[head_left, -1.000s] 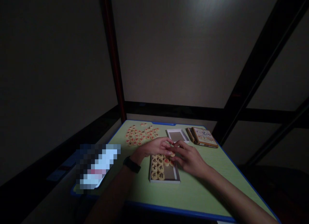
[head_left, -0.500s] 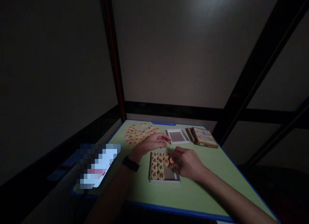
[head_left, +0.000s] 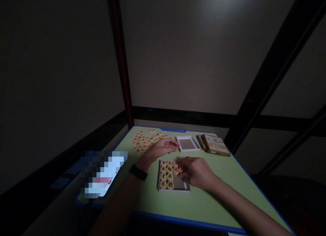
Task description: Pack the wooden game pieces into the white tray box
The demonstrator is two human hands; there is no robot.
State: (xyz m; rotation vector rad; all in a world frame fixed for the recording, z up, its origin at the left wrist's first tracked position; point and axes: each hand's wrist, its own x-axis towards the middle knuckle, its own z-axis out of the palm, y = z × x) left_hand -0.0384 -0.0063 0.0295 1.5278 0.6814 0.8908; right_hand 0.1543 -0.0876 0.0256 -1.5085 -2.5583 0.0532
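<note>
A shallow white box point(head_left: 180, 184) on the table holds round wooden Chinese chess pieces point(head_left: 170, 176) set in rows. Two columns at its left carry black characters; red-marked pieces point(head_left: 176, 170) sit in the upper right part. My right hand point(head_left: 200, 171) is over the box's right side, its fingers closed on a red-marked piece point(head_left: 180, 170) that they partly cover. Above the box's far edge hovers my left hand point(head_left: 164, 148), fingers stretched out and slightly curved, with nothing visible in it. Its wrist wears a dark band.
Several loose pieces point(head_left: 142, 141) lie spread at the table's far left, partly behind my left hand. A second white box tray point(head_left: 188, 144) and printed box lids point(head_left: 216, 145) are at the far right. A lit, pixelated screen point(head_left: 109, 175) stands along the left edge.
My right hand's fingers have shifted very slightly at the same red piece. My left hand has dipped a little, its fingers curving down. The pieces in the box look unchanged.
</note>
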